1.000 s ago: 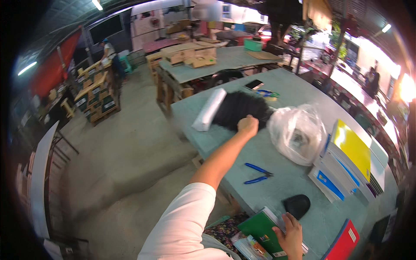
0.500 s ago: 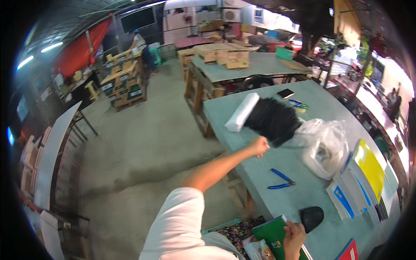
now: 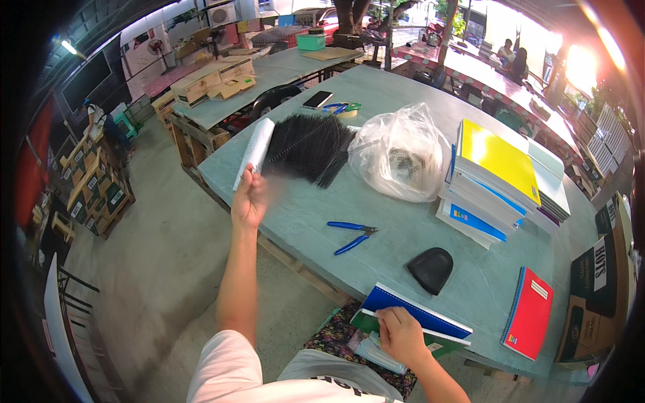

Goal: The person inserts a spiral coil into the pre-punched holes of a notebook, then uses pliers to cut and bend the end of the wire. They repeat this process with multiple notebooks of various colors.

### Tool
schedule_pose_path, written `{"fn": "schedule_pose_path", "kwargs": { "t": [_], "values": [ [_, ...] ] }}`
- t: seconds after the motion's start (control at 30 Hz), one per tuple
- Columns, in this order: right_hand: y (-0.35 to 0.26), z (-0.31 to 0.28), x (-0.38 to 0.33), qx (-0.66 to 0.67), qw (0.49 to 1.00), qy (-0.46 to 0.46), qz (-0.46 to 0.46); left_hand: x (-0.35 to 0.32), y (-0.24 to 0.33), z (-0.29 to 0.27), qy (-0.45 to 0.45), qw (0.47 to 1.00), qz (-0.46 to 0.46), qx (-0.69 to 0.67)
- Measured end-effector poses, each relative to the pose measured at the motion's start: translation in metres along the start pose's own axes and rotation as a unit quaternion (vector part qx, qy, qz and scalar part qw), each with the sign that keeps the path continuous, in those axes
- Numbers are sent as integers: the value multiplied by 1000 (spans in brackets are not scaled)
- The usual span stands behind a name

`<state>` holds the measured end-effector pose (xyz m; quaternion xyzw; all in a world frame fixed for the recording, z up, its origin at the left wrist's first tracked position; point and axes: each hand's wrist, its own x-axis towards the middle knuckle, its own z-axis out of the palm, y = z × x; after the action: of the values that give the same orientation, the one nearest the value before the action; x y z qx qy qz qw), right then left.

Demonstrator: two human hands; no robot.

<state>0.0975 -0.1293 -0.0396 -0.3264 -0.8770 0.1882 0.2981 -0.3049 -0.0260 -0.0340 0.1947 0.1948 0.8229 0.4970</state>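
Blue notebook (image 3: 424, 311) and green notebook (image 3: 364, 323) overlap, slanted, at the desk's (image 3: 302, 232) near edge; thin black coils (image 3: 306, 148) lie heaped farther back.

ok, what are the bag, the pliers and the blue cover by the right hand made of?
Bag: thin plastic film; see-through, crinkled, shiny.
Pliers: grey head looks like metal; smooth blue handles, probably plastic or rubber.
Blue cover: likely card, maybe plastic; looks flat and stiff.
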Motion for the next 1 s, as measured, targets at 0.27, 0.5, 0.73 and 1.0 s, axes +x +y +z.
{"fn": "schedule_pose_path", "kwargs": {
  "t": [0.27, 0.5, 0.73, 1.0],
  "values": [
    [5, 1, 13, -41, 998, -40, 20, -4, -30, -41, 165, 879, -92, 438],
    [4, 6, 12, -13, 998, -2, 53, 1, -21, 7, -61, 984, -106, 130],
    [9, 1, 12, -3, 998, 4, 65, -22, -4, 127, -150, 915, 99, 360],
    [11, 6, 11, -1, 998, 12, 57, -32, -65, 206, -382, 803, 13, 457]
  ]
}}
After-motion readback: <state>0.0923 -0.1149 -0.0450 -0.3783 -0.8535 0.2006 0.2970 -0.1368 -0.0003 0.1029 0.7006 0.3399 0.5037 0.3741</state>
